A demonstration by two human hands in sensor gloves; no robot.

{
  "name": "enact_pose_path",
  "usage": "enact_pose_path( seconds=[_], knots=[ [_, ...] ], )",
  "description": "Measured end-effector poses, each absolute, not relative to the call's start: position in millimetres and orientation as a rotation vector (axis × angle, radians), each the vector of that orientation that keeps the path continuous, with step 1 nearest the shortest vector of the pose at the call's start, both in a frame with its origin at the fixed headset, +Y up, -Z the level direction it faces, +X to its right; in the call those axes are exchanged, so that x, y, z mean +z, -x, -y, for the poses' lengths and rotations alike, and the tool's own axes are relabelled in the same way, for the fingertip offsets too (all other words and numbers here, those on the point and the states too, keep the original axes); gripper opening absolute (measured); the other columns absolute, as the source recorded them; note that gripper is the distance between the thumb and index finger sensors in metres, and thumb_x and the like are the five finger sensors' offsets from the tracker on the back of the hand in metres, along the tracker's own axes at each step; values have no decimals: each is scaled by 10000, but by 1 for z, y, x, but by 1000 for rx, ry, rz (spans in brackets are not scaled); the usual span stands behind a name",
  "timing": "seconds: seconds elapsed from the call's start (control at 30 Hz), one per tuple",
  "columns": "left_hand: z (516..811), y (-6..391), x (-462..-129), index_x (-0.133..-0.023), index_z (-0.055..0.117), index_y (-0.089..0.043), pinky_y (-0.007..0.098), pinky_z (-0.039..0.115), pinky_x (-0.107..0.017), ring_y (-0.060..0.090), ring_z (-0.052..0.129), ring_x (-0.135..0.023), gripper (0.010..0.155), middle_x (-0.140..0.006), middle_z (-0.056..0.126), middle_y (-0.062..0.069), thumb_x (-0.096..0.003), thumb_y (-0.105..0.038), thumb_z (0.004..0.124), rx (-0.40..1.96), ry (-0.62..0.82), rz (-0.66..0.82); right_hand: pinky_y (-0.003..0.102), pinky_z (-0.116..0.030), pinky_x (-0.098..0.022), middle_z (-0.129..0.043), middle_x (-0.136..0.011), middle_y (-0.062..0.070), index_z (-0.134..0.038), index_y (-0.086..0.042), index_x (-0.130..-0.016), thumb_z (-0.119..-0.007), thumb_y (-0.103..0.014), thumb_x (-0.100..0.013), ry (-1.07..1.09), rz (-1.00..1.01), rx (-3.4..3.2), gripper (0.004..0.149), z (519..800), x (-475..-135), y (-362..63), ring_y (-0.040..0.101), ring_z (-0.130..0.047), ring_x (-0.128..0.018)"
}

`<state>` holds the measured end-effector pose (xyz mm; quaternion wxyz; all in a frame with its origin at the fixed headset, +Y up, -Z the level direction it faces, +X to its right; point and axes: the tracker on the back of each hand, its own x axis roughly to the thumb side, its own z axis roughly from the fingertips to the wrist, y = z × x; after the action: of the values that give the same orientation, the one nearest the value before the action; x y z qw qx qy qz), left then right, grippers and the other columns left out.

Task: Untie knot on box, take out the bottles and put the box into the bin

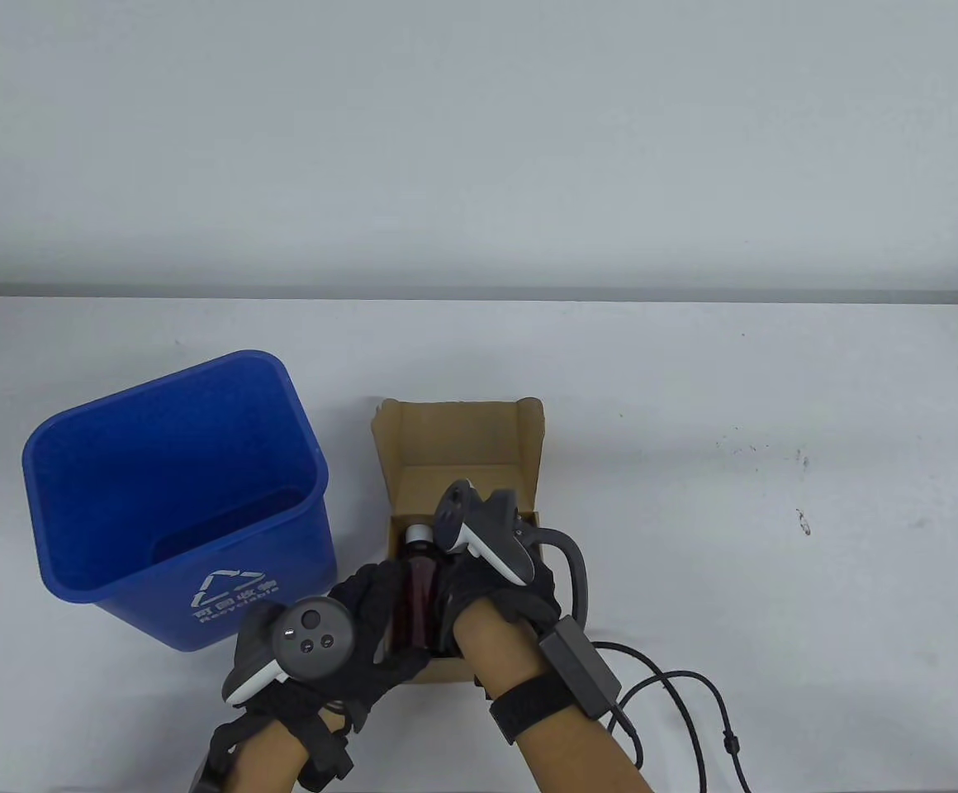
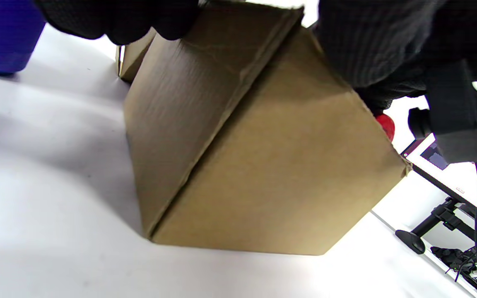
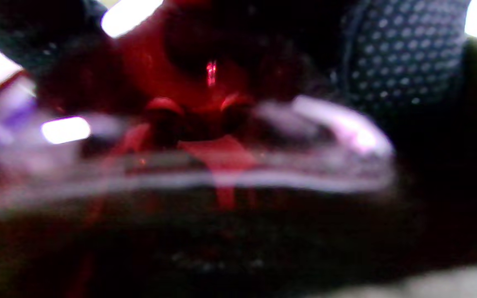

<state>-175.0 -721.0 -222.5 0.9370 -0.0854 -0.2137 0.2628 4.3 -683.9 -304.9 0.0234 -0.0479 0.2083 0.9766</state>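
Lying in the near part of the open cardboard box [image 1: 462, 450], a dark red bottle [image 1: 415, 595] runs its long axis from near to far, its white cap [image 1: 419, 535] pointing to the far side of the counter [image 1: 694, 462]. The box sits near the middle of the counter, its lid flap raised at the far end, and just to the right of the blue bin [image 1: 173, 496], which stands upright with its mouth open and a white recycling mark on its near wall.

Both hands come in from the near edge and meet over the near end of the box. The left hand [image 1: 363, 628] lies against the box's near left corner, its fingers [image 2: 118, 20] curled over the top edge in the left wrist view, gripping the cardboard. The right hand [image 1: 487, 595] reaches down into the box beside the bottle, wrist bent, tracker uppermost. In the right wrist view red glass fills the frame with a dotted glove fingertip [image 3: 400, 62] close against it, but that view is too blurred to tell whether its grip is closed round the bottle.

A black cable [image 1: 694, 702] trails from the right wrist across the near right of the counter.
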Motion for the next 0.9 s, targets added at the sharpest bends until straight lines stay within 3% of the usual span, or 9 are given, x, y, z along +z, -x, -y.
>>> enact_pose_path(
  seconds=[0.43,0.7,0.9],
  knots=[
    [721,176,-222,-1125,220,-99,694,514,-713,604,487,-1003,980,-1120,355,263,-450,-585,737,532,173,438,402,-895,-297,-744,-795,222,-496,84,-917,-770,-592,-448,79,-501,2899,867,656,-300,-24,359,-1030,-502],
    [721,177,-222,-1124,219,-99,694,514,-713,604,486,-1003,981,-1119,356,264,-449,-584,739,536,176,440,413,-877,-319,-711,-797,200,-464,56,-911,-803,-591,-438,95,-392,2718,870,622,-301,-71,378,-1004,-523],
    [720,177,-222,-1125,224,-94,695,515,-712,607,489,-1000,979,-1119,359,261,-450,-580,741,527,174,440,468,-849,-373,-667,-838,205,-432,35,-931,-835,-543,-439,145,-342,2677,860,620,-308,-116,429,-957,-600]
  ],
)
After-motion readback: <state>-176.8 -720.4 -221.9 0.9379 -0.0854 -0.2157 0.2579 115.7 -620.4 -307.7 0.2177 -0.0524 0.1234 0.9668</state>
